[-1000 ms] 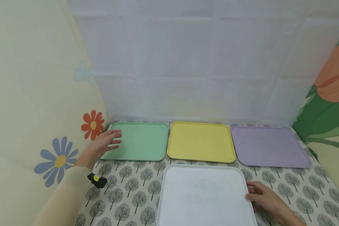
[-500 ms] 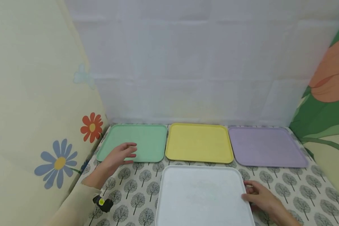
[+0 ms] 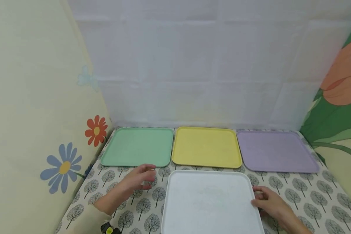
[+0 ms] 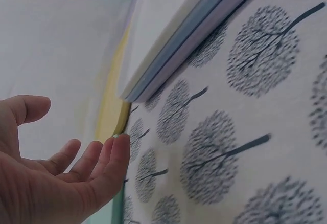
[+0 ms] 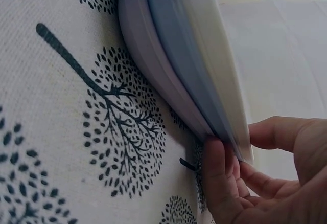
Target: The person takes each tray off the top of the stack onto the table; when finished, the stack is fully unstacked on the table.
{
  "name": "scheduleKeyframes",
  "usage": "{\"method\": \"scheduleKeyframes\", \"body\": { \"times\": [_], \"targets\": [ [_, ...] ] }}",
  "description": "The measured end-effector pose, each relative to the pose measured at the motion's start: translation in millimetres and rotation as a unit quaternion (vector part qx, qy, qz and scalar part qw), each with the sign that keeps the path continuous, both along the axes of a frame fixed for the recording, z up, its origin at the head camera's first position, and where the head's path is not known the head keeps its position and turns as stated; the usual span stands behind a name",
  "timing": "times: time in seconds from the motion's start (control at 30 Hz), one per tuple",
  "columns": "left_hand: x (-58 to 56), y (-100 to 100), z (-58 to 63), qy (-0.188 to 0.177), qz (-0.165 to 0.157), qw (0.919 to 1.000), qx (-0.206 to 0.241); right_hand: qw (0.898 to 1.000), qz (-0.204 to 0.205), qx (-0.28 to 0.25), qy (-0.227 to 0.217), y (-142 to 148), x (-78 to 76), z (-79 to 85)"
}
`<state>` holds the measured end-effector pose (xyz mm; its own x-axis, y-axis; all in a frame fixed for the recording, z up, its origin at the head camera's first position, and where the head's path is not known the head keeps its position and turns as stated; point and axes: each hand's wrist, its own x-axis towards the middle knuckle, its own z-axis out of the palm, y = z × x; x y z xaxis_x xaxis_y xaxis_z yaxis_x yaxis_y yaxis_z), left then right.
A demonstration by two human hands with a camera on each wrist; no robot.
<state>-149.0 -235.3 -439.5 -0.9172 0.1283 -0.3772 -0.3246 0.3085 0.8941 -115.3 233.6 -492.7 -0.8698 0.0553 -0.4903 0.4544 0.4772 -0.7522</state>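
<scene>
A white tray lies at the front on top of a blue tray and a purple tray, whose edges show in the wrist views. At the stack's right side my right hand grips the white tray's rim, thumb on the upper edge and fingertips against the side of the stack. My left hand hovers left of the stack, fingers spread and slightly bent, holding nothing. It is apart from the trays in the left wrist view.
Along the back stand a green tray, a yellow tray and a light purple tray, side by side. A tree-print cloth covers the table. A white sheet hangs behind, with flower-print walls left and right.
My left hand has come from over the green tray towards me and to the right, nearer the white tray. The right hand stays at the white tray's rim.
</scene>
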Motion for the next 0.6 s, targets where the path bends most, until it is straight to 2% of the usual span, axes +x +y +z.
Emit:
{"method": "scheduleKeyframes", "body": {
  "times": [0.1, 0.27, 0.47, 0.6],
  "targets": [
    [8.2, 7, -5.9, -0.011, 0.0, 0.9999, 0.007, 1.0, -0.005, 0.001, -0.003, 0, 0.0, 0.0],
    [19.3, 17, -15.0, -0.015, -0.019, 0.9995, 0.018, 1.0, -0.003, -0.008, 0.001, 2, 1.9, -0.2],
    [25.7, 26, -22.4, -0.022, -0.037, 0.9988, 0.022, 1.0, 0.0, -0.018, 0.001, 5, 1.6, 1.3],
    [30.2, 31, -23.5, -0.035, -0.055, 0.9969, 0.044, 0.999, -0.008, -0.041, -0.007, 9, 1.4, 0.6]
  ]
}}
